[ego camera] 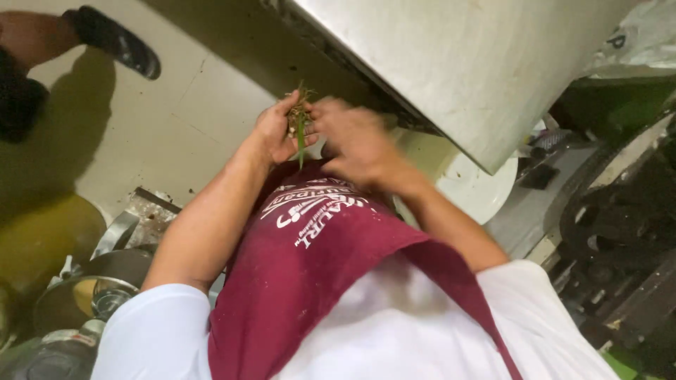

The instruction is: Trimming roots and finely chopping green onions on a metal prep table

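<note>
My left hand (276,132) is closed around a small bunch of green stalks with brownish roots (299,119), held in front of my chest. Just to its right, my right hand (359,144) touches the bunch with its fingertips and is blurred by motion. Both hands hover above my dark red apron (310,267) and beside the edge of a steel counter (465,70).
A white plate (479,190) lies below the counter's corner. Metal pots and lids (91,288) crowd the lower left floor. Another person's foot in a black sandal (116,39) stands at the top left. Dark equipment fills the right side.
</note>
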